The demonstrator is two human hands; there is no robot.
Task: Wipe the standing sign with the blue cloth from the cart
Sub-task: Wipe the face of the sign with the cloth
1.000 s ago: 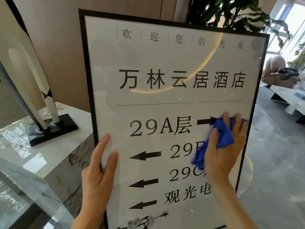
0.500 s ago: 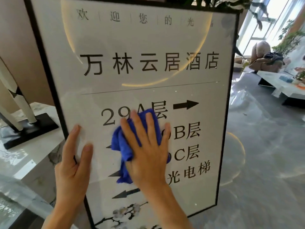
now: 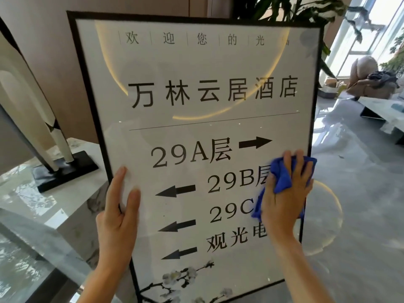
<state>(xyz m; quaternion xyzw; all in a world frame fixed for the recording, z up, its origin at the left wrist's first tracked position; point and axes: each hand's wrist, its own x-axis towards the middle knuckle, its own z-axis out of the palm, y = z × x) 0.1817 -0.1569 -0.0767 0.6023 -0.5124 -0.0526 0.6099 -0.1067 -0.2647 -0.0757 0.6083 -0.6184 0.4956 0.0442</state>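
Observation:
The standing sign (image 3: 196, 119) is a tall black-framed white panel with dark Chinese text and arrows, filling the middle of the view. My left hand (image 3: 119, 217) grips its left frame edge, fingers flat on the glass. My right hand (image 3: 284, 200) presses a crumpled blue cloth (image 3: 282, 176) against the sign's lower right, next to the right frame edge, covering the ends of the 29B and 29C lines. Part of the cloth is hidden under my palm.
A marble counter (image 3: 43, 206) stands at the left with a white sculpture on a black base (image 3: 63, 171). A leafy plant (image 3: 290, 7) rises behind the sign. Glossy grey floor (image 3: 360, 215) spreads right, with a low table (image 3: 384, 112) and an armchair (image 3: 369, 82) beyond.
My right hand has swept the blue cloth from the sign's centre-left back to the right edge. My left hand has stayed on the left frame.

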